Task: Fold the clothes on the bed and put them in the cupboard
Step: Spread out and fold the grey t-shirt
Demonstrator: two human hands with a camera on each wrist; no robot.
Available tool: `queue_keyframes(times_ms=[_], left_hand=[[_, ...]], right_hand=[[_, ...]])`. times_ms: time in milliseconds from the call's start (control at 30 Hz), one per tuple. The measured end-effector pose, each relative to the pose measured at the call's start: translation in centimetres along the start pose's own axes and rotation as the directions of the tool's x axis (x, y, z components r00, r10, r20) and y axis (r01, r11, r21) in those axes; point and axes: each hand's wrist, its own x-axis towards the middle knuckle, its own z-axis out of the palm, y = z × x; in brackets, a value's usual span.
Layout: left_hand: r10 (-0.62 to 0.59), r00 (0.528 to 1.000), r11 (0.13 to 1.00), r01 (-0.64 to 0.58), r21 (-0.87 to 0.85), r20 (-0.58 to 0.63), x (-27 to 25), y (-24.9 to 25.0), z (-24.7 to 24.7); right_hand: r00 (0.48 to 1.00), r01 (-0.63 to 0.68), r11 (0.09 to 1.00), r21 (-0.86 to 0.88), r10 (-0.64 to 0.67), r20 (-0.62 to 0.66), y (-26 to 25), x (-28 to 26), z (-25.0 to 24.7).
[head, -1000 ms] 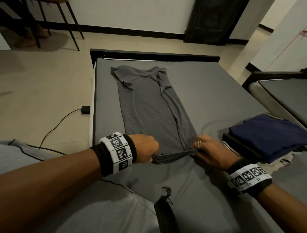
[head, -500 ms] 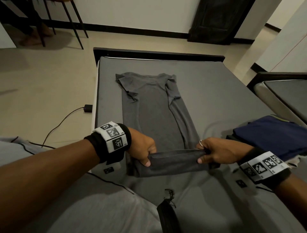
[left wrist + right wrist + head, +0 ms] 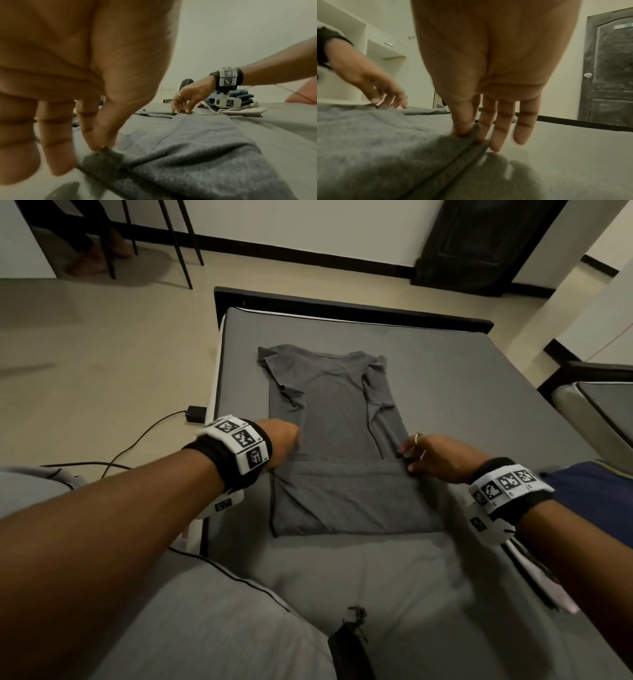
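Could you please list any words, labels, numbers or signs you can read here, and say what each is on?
No text can be read.
Wristbands: black-and-white square code markers, with tiny print beside them too small to read.
Door: a pale label near its top, too blurred to read.
Grey shirt: no print visible.

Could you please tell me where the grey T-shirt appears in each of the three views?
Head: grey T-shirt lies mid-frame on the bed.
Left wrist: fills the lower right.
Right wrist: fills the lower left.
Shared landmark: the right hand pinching the shirt's folded-over hem.
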Motion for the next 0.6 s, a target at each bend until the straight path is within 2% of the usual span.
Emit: queue_keyframes(times_ms=[67, 167, 200, 267, 333, 400, 467, 600], left_hand=[[-0.022, 0.994, 0.998, 0.028, 0.057, -0.105, 0.2, -0.3, 0.2], [0.009, 0.981, 1.0, -0.005, 0.018, -0.195, -0.4, 0.7, 0.2], [0.042, 0.985, 0.999, -0.045, -0.013, -0.17, -1.0, 1.5, 0.1], [0.106, 0.994, 0.994, -0.106, -0.002, -0.023, -2.3, 3.5, 0.4], [0.115, 0.978, 0.986, -0.133, 0.098, 0.174, -3.0, 5.0, 1.5], [0.072, 0.937, 0.965, -0.152, 0.212, 0.342, -3.1, 6.0, 2.9], [0.043, 0.932, 0.946, -0.154, 0.287, 0.36, -3.2, 6.4, 3.8], [0.118, 0.973, 0.945, -0.171, 0.278, 0.198, -3.9, 6.2, 4.3]], right_hand=[[0.995, -0.037, 0.992, -0.117, 0.025, -0.099, 0.0, -0.1, 0.7], [0.962, 0.069, 0.98, -0.186, -0.114, -0.246, -1.8, -2.1, 1.5], [0.951, 0.145, 0.976, -0.164, -0.183, -0.25, -2.9, -3.2, 1.8], [0.95, 0.247, 0.961, -0.121, -0.265, -0.167, -5.0, -5.2, 2.5], [0.967, 0.254, 0.956, -0.147, -0.257, -0.002, -6.5, -6.7, 3.9], [0.971, 0.235, 0.949, -0.212, -0.22, 0.092, -6.8, -7.2, 5.3], [0.979, 0.199, 0.954, -0.224, -0.181, 0.099, -6.5, -7.3, 5.9], [0.987, 0.16, 0.954, -0.255, -0.158, 0.026, -5.8, -7.7, 6.9]])
